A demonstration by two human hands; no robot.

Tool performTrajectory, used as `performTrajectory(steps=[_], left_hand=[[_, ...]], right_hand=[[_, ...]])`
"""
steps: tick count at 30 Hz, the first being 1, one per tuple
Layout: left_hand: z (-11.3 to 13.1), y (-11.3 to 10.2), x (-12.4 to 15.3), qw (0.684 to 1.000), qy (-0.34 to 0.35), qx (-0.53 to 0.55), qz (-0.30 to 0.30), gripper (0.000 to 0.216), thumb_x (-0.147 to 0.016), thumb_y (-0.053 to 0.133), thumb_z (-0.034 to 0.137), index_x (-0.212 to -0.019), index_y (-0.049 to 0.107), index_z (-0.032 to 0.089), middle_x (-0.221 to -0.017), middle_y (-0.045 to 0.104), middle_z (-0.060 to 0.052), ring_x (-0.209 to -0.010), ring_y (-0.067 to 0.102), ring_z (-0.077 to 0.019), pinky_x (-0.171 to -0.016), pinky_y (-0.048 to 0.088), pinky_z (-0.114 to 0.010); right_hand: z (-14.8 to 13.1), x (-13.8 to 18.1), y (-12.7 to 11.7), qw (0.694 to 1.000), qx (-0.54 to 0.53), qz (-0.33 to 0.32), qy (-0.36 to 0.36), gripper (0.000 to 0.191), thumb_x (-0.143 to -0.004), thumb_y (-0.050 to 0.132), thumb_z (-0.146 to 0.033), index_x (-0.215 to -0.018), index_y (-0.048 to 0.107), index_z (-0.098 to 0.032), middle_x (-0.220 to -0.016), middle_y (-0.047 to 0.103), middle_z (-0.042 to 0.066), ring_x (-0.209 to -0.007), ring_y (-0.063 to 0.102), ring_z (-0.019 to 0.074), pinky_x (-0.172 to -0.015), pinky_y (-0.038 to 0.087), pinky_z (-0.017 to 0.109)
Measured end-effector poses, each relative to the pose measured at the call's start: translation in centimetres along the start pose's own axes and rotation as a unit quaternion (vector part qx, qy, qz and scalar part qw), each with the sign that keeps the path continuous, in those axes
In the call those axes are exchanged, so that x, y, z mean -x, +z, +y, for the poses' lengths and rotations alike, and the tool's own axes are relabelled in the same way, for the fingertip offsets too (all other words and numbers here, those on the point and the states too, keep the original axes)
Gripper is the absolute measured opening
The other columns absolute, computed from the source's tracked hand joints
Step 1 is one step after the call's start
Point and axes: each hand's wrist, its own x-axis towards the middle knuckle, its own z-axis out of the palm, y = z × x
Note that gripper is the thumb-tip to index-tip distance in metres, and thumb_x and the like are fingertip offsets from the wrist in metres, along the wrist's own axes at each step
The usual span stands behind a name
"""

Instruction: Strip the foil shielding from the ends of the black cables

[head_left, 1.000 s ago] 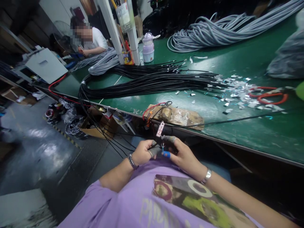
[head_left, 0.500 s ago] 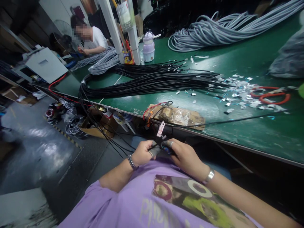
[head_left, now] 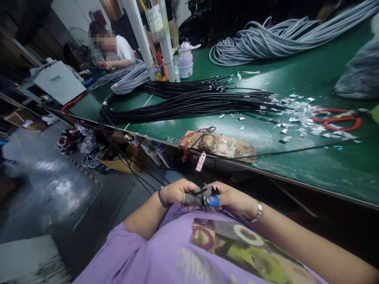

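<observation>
Close to my body, below the bench edge, both hands meet with their fingertips nearly together. My left hand (head_left: 177, 192) is closed around a black cable (head_left: 197, 192), its thumb and finger wrapped in grey coverings. My right hand (head_left: 235, 199) pinches at the end of that cable; its thumb wears a blue wrap (head_left: 212, 201). A small dark jagged piece sticks up by the right fingers, too blurred to name. More black cable strands (head_left: 145, 179) hang from the bench toward my left hand.
On the green bench (head_left: 310, 169) lie a black cable bundle (head_left: 183, 106), foil scraps (head_left: 296, 118), red-handled scissors (head_left: 340, 119) and grey cable coils (head_left: 254, 43). A taped wooden block (head_left: 225, 146) sits at the edge, a pink tag (head_left: 200, 161) below. Another person (head_left: 118, 51) sits at the far left.
Both hands have moved down, closer to my shirt. The right hand has turned so that its blue-wrapped thumb shows plainly. The pink tag now hangs apart from the hands.
</observation>
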Motion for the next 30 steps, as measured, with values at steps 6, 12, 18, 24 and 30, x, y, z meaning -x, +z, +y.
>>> performTrajectory(steps=[6,12,18,24,30], left_hand=[[-0.5,1.2,-1.2,0.959,0.023,-0.114,0.258,0.024,-0.069,0.065,0.028,-0.058,0.049,0.014,-0.047,0.047,0.006,-0.045,0.038,-0.0044,-0.044,0.028,-0.017],[-0.2,0.8,-0.4,0.993,-0.013,0.002,0.116,0.039,-0.062,0.071,0.048,-0.064,0.052,0.014,-0.041,0.043,0.008,-0.035,0.032,-0.0032,-0.037,0.023,-0.018],[0.2,-0.5,1.3,0.977,-0.019,0.077,0.198,0.048,-0.057,0.072,0.057,-0.07,0.053,0.014,-0.038,0.043,0.008,-0.029,0.026,-0.0023,-0.03,0.016,-0.017],[-0.1,0.5,1.1,0.979,-0.016,0.065,0.193,0.043,-0.059,0.071,0.053,-0.068,0.051,0.015,-0.038,0.043,0.008,-0.029,0.027,-0.0023,-0.03,0.018,-0.016],[0.5,1.0,0.7,0.986,-0.01,0.046,0.163,0.045,-0.058,0.073,0.053,-0.065,0.052,0.014,-0.039,0.042,0.008,-0.031,0.028,-0.002,-0.032,0.019,-0.017]], right_hand=[[-1.3,-0.2,0.7,0.848,0.492,0.195,0.023,0.008,-0.07,0.053,-0.017,-0.063,0.054,-0.017,-0.068,0.056,0.005,-0.068,0.052,0.0178,-0.062,0.038,0.028],[-1.0,0.7,0.1,0.966,0.207,0.152,-0.019,0.026,-0.076,0.055,-0.038,-0.059,0.05,-0.019,-0.059,0.049,0.0,-0.053,0.044,0.0127,-0.052,0.037,0.026],[0.0,1.9,-2.1,0.956,0.008,0.292,-0.02,0.039,-0.068,0.067,-0.054,-0.06,0.052,-0.02,-0.053,0.044,-0.004,-0.048,0.034,0.0094,-0.045,0.03,0.024],[-0.4,1.2,0.0,0.976,0.089,0.197,-0.016,0.043,-0.075,0.058,-0.06,-0.071,0.059,-0.018,-0.07,0.059,0.001,-0.067,0.05,0.0151,-0.065,0.043,0.029],[-1.0,0.3,0.9,0.98,0.019,0.196,0.004,0.043,-0.07,0.065,-0.06,-0.069,0.058,-0.017,-0.065,0.055,-0.002,-0.061,0.046,0.0122,-0.061,0.042,0.027]])
